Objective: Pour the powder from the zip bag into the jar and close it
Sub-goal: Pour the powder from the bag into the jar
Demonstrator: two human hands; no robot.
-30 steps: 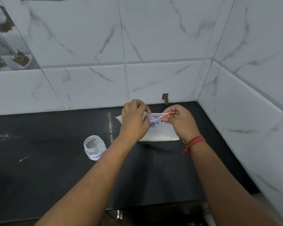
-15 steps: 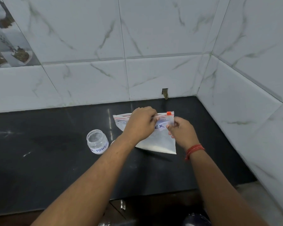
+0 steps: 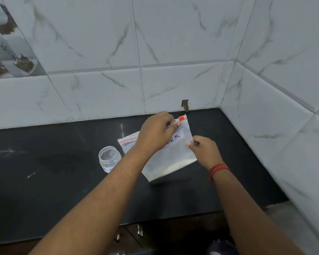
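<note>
Gripping a clear zip bag (image 3: 170,159) above a black countertop (image 3: 44,172), a person works at its sealed top in a white-tiled kitchen corner. The left hand (image 3: 157,134) is closed around the bag's upper edge, thumb and fingertips pinched on the strip just beside the orange slider tab (image 3: 181,118). The right hand (image 3: 204,150) is curled, its fingertips nipping the bag's right edge lower down; a red thread band (image 3: 218,169) circles that wrist. The bag is tilted, its slider corner highest, and a thin bed of white powder (image 3: 173,167) lies along its bottom seam. A white label on the bag shows hand-lettered characters, of which "DER" can be read; the rest is covered by the left hand. Small print near the bag's red zip line is too fine to read. Left of the bag, an open glass jar (image 3: 110,159) stands upright on the countertop, lidless, partly hidden by the left forearm; its label shows blue handwriting, only a "P" legible. Cabinet handles (image 3: 139,230) show below the counter's front edge.
</note>
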